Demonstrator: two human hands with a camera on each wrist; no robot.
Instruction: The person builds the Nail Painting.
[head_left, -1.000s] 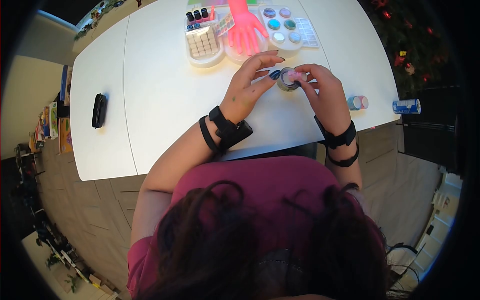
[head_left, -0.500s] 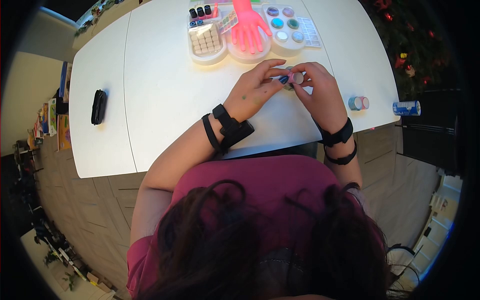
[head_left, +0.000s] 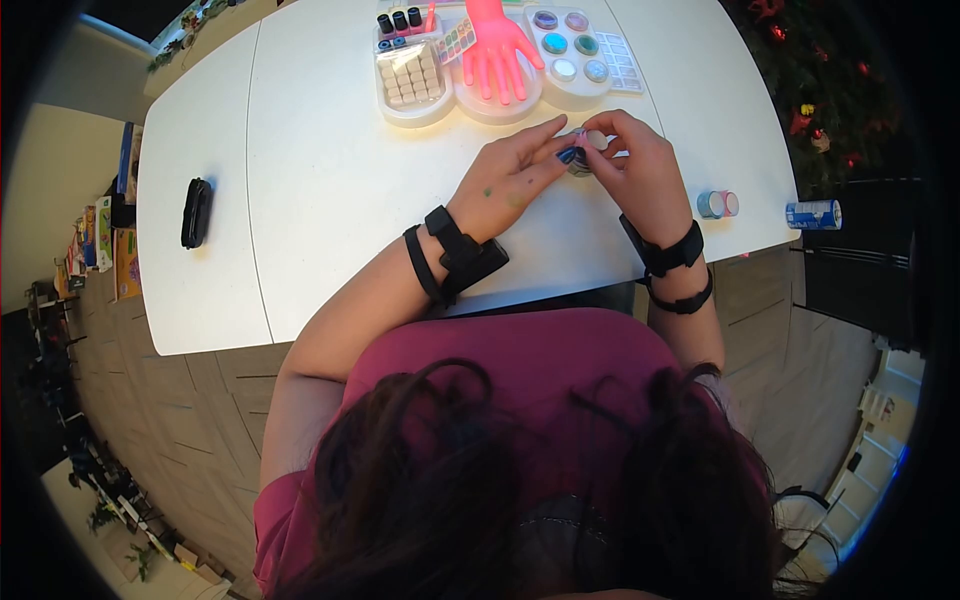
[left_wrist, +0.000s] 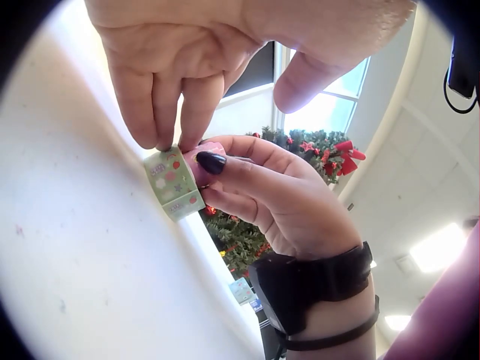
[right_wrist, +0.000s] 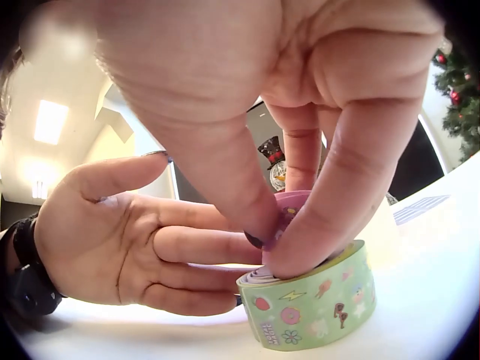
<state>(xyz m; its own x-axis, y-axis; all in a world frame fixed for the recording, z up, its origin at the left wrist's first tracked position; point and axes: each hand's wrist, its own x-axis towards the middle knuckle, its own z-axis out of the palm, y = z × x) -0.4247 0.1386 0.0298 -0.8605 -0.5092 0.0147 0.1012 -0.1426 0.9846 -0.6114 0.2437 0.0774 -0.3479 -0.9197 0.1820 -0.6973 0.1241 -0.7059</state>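
Note:
My right hand (head_left: 645,165) pinches a small pink coiled band (right_wrist: 292,201) between thumb and fingers. It holds the pink coil right at the top of a larger green coiled band (right_wrist: 322,304), printed with little pictures such as a strawberry, a flower and a lightning bolt. The green coil stands on edge on the white table. My left hand (head_left: 505,180) reaches in from the other side with its fingers nearly straight, fingertips against the green coil. In the left wrist view, the green coil (left_wrist: 171,180) sits below those fingertips.
A pink model hand (head_left: 495,55) stands at the back between a white tray of cubes (head_left: 412,80) with dark-capped bottles (head_left: 400,20) and several small pots (head_left: 555,44). Two small rolls (head_left: 711,206) and a blue can (head_left: 813,215) are at right, a black case (head_left: 197,213) at left.
My left hand has moved right, its fingertips coming to the green coil. My right hand has turned the pink coil and shifted slightly forward, hiding more of the green coil's top.

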